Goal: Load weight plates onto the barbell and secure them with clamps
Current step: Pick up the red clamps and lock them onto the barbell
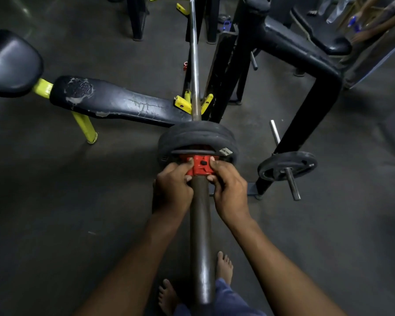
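Note:
The barbell runs away from me, resting in yellow rack hooks. Black weight plates sit stacked on its near sleeve. A red clamp is on the sleeve, pressed against the outermost plate. My left hand grips the clamp's left side and my right hand grips its right side, thumbs on top. The clamp's underside is hidden by my fingers.
A worn black bench with yellow legs lies to the left. A black rack frame stands to the right, with a small plate on its storage peg. Another red clamp lies on the floor farther along. My bare feet are below the bar.

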